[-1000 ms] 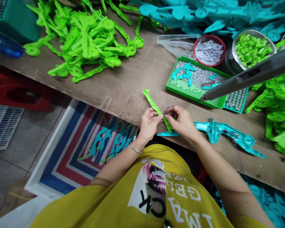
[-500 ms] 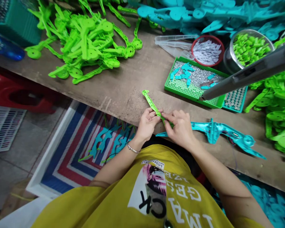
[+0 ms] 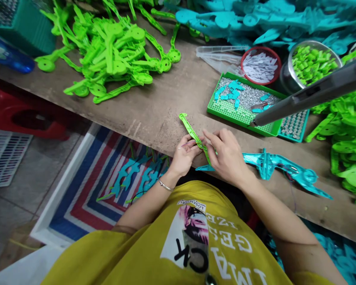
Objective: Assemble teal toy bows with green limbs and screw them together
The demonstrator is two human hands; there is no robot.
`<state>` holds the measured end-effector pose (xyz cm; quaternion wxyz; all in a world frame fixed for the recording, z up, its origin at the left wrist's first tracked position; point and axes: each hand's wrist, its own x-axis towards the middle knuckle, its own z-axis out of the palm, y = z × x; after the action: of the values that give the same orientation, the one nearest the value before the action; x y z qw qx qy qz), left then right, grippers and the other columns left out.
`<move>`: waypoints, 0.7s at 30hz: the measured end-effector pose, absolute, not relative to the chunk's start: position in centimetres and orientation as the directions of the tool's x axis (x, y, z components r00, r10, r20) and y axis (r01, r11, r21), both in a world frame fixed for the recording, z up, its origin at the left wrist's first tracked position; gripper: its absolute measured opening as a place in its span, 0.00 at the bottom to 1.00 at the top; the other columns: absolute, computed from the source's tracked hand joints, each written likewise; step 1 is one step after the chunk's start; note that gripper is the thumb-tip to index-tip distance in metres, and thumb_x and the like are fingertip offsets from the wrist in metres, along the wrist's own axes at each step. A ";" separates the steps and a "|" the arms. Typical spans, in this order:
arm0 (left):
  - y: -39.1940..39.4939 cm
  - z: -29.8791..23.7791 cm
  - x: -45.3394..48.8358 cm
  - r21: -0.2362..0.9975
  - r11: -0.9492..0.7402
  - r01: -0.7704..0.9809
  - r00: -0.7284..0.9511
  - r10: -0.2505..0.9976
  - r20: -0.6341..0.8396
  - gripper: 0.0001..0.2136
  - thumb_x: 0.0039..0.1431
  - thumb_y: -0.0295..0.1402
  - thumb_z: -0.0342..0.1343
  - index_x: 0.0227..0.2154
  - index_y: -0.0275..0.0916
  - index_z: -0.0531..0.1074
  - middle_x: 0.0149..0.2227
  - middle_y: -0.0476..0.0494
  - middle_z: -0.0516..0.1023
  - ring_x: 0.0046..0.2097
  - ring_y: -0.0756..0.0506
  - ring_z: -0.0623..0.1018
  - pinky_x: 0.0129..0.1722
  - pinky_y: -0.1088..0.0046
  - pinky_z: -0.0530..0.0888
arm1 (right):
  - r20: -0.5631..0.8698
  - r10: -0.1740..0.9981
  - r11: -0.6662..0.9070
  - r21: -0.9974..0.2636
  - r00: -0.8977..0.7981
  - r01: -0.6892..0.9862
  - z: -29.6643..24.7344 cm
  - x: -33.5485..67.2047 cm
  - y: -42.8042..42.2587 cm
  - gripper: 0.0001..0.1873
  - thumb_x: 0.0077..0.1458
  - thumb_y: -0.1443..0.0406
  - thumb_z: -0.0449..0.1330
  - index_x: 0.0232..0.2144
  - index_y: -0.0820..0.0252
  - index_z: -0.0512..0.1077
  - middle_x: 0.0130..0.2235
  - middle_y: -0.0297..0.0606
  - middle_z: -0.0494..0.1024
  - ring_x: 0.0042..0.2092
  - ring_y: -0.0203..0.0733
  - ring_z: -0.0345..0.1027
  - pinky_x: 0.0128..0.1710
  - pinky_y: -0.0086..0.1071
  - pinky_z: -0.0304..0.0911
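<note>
A slim bright-green plastic arm (image 3: pixel 190 130) slants over the table's front edge, its hooked end pointing away from me. My left hand (image 3: pixel 184 156) is closed around its middle from the left, and a thin pinkish wire (image 3: pixel 187 143) shows at those fingers. My right hand (image 3: pixel 228 157) is closed at the arm's near end, thumb against it and forefinger bent above it; its palm hides part of the grip. Just right of that hand, a long turquoise plastic shell (image 3: pixel 264 163) lies with its hollow side up, and wires show inside it.
Green arms (image 3: pixel 112 55) are heaped at the back left, turquoise shells (image 3: pixel 255 18) at the back. A green tray (image 3: pixel 230 113) holds screws and small turquoise pieces. Nearby stand a red basket (image 3: pixel 260 82) and a metal bowl (image 3: pixel 290 65). A grey bar (image 3: pixel 308 93) juts in from the right.
My right hand has shifted slightly, its forefinger rising off the green arm, so more of the near end shows. The pinkish wire now shows at my left fingers.
</note>
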<state>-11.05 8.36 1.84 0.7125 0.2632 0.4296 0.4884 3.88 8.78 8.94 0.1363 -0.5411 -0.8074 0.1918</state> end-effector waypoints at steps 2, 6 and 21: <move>8.3 1.5 -11.1 0.825 0.348 -0.445 0.122 0.936 -0.330 0.24 0.48 0.29 0.68 0.48 0.42 0.66 0.45 0.44 0.81 0.49 0.45 0.81 0.52 0.68 0.76 | 0.038 0.876 0.439 -0.470 -0.480 0.766 9.0 3.0 10.0 0.22 0.66 0.67 0.48 0.59 0.63 0.70 0.42 0.48 0.73 0.44 0.50 0.63 0.45 0.41 0.58; 8.4 1.1 -11.2 0.880 0.289 -0.377 0.042 0.954 -0.295 0.25 0.46 0.26 0.65 0.48 0.41 0.67 0.47 0.44 0.79 0.53 0.44 0.79 0.53 0.69 0.76 | -0.025 0.781 0.548 -0.453 -0.624 0.703 8.4 1.2 12.0 0.15 0.65 0.67 0.51 0.46 0.62 0.76 0.41 0.48 0.74 0.42 0.48 0.65 0.41 0.38 0.57; 9.8 2.5 -11.9 0.735 0.404 -0.545 0.117 0.905 -0.410 0.19 0.53 0.30 0.63 0.47 0.43 0.65 0.44 0.50 0.79 0.42 0.49 0.80 0.46 0.67 0.78 | -0.101 0.846 0.269 -0.767 -0.524 0.583 8.1 4.1 15.6 0.09 0.56 0.69 0.58 0.35 0.61 0.78 0.32 0.38 0.80 0.33 0.38 0.70 0.37 0.32 0.59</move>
<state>-11.93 9.77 2.51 0.7179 0.2080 0.4318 0.5049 4.06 15.65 8.15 0.1669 -0.4584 -0.7790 0.3939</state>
